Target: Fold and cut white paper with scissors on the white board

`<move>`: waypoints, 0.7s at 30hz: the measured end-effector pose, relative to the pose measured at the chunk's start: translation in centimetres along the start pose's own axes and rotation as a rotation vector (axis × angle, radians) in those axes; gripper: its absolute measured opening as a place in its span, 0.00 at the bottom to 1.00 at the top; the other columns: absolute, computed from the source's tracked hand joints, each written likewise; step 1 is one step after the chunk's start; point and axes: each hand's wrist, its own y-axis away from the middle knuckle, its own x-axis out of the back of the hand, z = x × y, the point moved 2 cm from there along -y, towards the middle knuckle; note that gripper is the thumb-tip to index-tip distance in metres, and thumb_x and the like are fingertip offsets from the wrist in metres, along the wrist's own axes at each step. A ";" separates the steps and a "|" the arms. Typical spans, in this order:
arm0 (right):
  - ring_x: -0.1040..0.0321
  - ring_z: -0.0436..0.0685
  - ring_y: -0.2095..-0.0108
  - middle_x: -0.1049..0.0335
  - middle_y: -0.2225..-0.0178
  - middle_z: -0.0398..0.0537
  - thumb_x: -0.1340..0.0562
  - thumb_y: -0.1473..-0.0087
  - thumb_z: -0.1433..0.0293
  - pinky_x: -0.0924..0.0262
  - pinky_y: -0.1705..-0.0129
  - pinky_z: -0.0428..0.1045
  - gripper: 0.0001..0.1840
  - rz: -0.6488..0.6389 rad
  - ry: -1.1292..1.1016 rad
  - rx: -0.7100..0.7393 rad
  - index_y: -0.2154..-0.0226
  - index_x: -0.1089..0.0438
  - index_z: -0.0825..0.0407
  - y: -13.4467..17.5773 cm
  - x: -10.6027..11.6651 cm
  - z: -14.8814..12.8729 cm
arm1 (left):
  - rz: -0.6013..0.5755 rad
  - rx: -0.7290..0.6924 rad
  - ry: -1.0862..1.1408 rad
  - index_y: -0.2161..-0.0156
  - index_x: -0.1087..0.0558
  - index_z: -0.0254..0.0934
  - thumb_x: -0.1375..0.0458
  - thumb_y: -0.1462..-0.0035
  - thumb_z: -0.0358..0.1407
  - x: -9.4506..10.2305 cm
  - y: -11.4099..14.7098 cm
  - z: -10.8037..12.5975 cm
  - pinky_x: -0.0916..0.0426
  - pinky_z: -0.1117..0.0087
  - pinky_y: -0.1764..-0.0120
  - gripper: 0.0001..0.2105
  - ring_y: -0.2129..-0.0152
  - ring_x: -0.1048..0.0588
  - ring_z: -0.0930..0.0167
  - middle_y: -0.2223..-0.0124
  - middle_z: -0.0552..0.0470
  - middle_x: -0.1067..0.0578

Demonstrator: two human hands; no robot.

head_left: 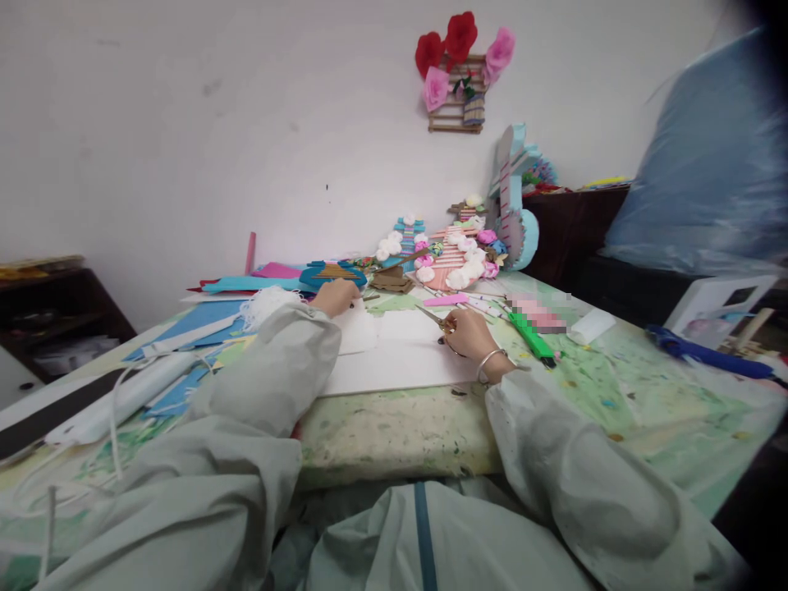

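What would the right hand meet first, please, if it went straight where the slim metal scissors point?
The right hand, scissors leading, would probably meet the flat, brown, paper-like pieces first, though depth is unclear.

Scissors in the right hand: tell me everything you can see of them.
The scissors are small and slender, metallic-looking, with a brownish-gold tone. Their narrow blades taper to a point, aimed left and slightly away from the person. The fingers of the right hand grip the handle end and hide much of it. They are by the far part of the white sheet; whether they touch it, or how far the blades are open, I can't tell.
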 end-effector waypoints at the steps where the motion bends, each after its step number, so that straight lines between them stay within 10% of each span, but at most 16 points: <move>1: 0.33 0.59 0.66 0.26 0.69 0.53 0.35 0.60 0.75 0.48 0.69 0.48 0.08 -0.021 0.001 0.001 0.70 0.26 0.55 0.0 -0.1 0.0 | 0.005 -0.008 -0.036 0.80 0.28 0.37 0.37 0.64 0.31 -0.7 0.1 0.2 0.42 0.67 0.60 0.03 0.62 0.31 0.60 0.74 0.46 0.28; 11: 0.31 0.59 0.66 0.27 0.71 0.55 0.39 0.57 0.79 0.45 0.66 0.49 0.09 0.006 0.079 -0.112 0.71 0.26 0.55 -0.3 -0.9 1.5 | -0.309 -0.216 -0.093 0.70 0.28 0.37 0.37 0.61 0.33 -10.3 3.0 4.7 0.40 0.70 0.67 0.08 0.73 0.31 0.68 0.71 0.50 0.27; 21: 0.31 0.61 0.66 0.27 0.68 0.55 0.36 0.56 0.69 0.44 0.67 0.50 0.09 0.213 -0.143 -0.186 0.69 0.31 0.55 -0.9 1.3 2.6 | -0.118 -0.030 0.234 0.79 0.31 0.34 0.37 0.62 0.37 -8.3 4.3 6.0 0.43 0.73 0.76 0.09 0.82 0.36 0.75 0.81 0.56 0.32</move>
